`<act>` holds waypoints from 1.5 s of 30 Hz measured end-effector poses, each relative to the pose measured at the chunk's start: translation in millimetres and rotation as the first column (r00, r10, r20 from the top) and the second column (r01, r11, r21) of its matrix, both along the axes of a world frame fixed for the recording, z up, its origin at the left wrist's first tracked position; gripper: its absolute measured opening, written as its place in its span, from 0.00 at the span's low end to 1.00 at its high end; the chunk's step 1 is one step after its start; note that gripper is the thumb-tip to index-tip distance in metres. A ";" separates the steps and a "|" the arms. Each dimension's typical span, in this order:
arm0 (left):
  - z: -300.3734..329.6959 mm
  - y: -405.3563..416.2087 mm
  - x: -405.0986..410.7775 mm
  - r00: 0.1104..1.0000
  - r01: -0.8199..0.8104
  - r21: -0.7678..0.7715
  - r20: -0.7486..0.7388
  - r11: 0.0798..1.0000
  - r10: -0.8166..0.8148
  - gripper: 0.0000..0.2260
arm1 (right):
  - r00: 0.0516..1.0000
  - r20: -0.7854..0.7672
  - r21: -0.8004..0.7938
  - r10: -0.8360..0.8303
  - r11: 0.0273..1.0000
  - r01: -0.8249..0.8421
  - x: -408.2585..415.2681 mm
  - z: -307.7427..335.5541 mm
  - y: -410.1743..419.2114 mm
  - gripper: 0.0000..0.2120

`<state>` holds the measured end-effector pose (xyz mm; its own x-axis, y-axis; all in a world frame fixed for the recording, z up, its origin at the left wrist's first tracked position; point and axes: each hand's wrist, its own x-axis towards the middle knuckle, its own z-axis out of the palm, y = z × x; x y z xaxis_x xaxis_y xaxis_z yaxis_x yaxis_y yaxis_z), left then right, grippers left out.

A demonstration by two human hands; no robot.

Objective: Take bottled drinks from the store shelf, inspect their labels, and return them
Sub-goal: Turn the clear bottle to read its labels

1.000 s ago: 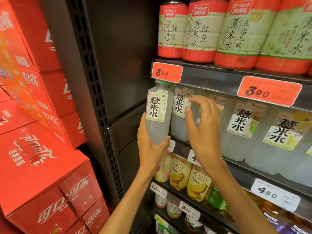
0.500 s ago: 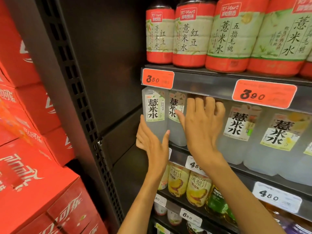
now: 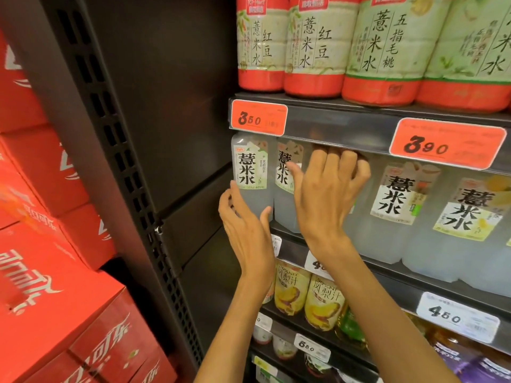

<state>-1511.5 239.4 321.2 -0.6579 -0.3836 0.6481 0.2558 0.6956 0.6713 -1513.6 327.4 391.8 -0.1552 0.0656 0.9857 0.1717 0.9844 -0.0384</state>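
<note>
Head view hides your right hand's (image 3: 326,200) fingertips behind a cloudy bottle it grips; your left hand (image 3: 246,230), fingers loose, touches the leftmost bottle (image 3: 250,175) labelled 薏米水, standing under the 3.50 tag (image 3: 258,117)

Both bare forearms reach up toward the shelf edge (image 3: 331,128). The left hand (image 3: 246,225) sits below it, fingers relaxed and spread, thumb out to the right. The right hand (image 3: 326,194) is higher, just under the edge, its fingers (image 3: 331,161) curled, thumb pointing left.
</note>
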 end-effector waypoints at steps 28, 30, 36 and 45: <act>-8.9 14.4 21.8 0.967 0.250 0.070 0.027 0.966 -0.253 0.21 | 0.975 0.169 0.047 -0.147 0.989 0.141 9.2 15.3 -2.1 0.25; -11.1 21.2 24.0 0.968 0.240 -0.013 0.081 0.971 -0.239 0.24 | 0.982 0.177 0.000 -0.061 0.998 0.062 11.5 17.9 -1.8 0.25; -10.0 32.8 26.5 0.965 0.219 0.085 0.129 0.972 -0.229 0.31 | 0.958 0.137 -0.198 0.252 0.955 -0.222 19.7 19.7 -3.4 0.25; -11.2 39.6 23.4 0.971 0.180 0.162 0.127 0.970 -0.201 0.30 | 0.912 0.221 -0.243 0.346 0.925 -0.293 22.1 24.1 2.8 0.23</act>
<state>-1488.2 279.0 310.0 -0.8091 -0.3270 0.4883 0.2689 0.5329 0.8023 -1491.5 330.3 415.8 -0.4449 0.1614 0.8809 -0.1205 0.9639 -0.2374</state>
